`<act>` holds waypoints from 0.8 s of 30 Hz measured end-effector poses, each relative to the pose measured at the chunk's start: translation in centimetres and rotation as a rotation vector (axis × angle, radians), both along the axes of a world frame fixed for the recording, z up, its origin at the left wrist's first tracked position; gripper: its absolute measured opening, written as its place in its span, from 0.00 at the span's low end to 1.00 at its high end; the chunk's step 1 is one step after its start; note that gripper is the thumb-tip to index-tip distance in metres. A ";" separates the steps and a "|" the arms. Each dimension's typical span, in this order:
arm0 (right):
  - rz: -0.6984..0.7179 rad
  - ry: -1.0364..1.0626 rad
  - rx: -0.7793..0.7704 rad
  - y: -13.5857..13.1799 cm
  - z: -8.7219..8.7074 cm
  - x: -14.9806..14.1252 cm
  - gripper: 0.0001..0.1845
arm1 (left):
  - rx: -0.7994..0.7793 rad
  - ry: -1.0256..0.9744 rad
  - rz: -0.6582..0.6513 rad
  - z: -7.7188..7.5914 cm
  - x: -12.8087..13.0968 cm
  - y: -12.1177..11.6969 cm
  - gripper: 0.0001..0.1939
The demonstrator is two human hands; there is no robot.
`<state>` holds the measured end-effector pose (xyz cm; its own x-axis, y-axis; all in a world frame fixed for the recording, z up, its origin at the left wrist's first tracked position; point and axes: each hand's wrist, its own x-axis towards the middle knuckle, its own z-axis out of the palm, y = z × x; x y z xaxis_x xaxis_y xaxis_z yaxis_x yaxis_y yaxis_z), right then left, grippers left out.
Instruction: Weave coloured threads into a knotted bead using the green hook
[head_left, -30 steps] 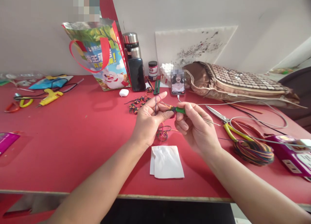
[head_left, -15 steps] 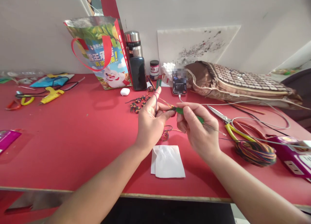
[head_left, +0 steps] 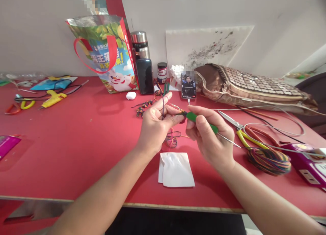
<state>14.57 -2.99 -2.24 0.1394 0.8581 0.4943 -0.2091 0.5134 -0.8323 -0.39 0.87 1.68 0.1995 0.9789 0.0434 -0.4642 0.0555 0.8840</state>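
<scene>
Pinched between thumb and fingers of my left hand (head_left: 157, 124) is a small piece of multicoloured cord work (head_left: 181, 113), mostly covered by the fingertips. A dark strand loops over the raised left index finger. My right hand (head_left: 210, 131) is closed round the green handle of a crochet hook (head_left: 214, 127); its thin metal shaft sticks out past the palm toward the lower right. The handle's front end meets the cord work, and the tip there is hidden. Loose coloured cord (head_left: 172, 139) lies below the hands. Beyond the left hand is a knotted multicoloured strip (head_left: 142, 108).
A folded white tissue (head_left: 177, 169) lies near the front edge. At right are scissors (head_left: 239, 126), a wound cord bundle (head_left: 268, 160) and a purple power strip (head_left: 303, 160). Behind stand a propped phone (head_left: 188, 85), a black phone (head_left: 145, 77) and a shopping bag (head_left: 105, 55).
My right hand has shifted slightly right and turned, so more of the hook's green handle and metal shaft shows. My left hand has tilted a little, still pinching the cord work.
</scene>
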 end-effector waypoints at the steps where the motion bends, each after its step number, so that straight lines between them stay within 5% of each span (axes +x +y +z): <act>1: 0.018 0.021 -0.028 0.0 0.1 0.1 0.10 | -0.008 -0.009 -0.002 0.0 0.0 0.1 0.49; 24: 0.030 0.066 -0.137 0.1 1.4 0.7 0.14 | -0.023 -0.035 0.046 0.3 -0.5 0.2 0.32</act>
